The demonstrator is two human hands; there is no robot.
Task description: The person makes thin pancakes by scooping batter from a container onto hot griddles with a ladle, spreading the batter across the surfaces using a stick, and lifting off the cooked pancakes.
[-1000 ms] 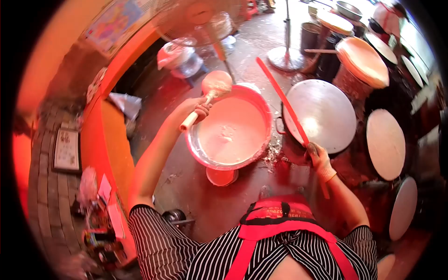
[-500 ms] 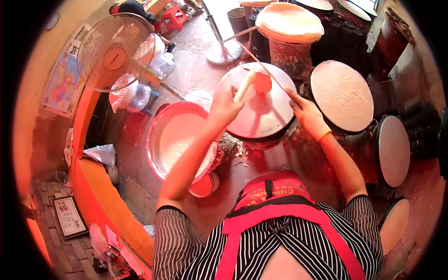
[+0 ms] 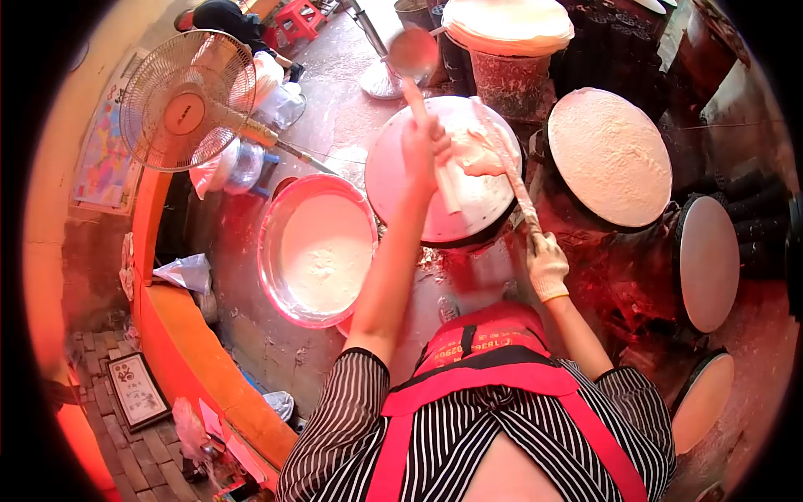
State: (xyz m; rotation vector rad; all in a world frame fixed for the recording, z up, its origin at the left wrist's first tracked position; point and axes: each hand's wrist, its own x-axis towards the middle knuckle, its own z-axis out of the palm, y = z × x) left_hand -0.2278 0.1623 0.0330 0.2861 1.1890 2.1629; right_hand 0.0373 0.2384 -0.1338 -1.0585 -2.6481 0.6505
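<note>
My left hand (image 3: 425,152) is closed around the wooden handle of a ladle (image 3: 412,54). The ladle's round bowl is raised past the far left rim of a round griddle (image 3: 400,188), slightly blurred. A patch of pale batter (image 3: 473,152) lies on the griddle, right of its middle. In a cream glove, my right hand (image 3: 548,266) grips one end of a long wooden spreader (image 3: 517,186). The spreader's far part lies across the right side of the griddle, at the batter. Left of the griddle stands a large pink-rimmed basin (image 3: 266,276) full of batter.
A second griddle (image 3: 609,159) on the right carries a pale sheet. Behind, a stack of flat round pancakes (image 3: 506,25) rests on a drum. More griddles (image 3: 709,263) stand at right. A fan (image 3: 188,109) and orange counter (image 3: 196,351) flank the left. Another person (image 3: 226,21) is at upper left.
The ladle's bowl has swung up and left, away from the griddle. A patch of batter now shows there. My right hand has come nearer my body, bringing the spreader across the griddle.
</note>
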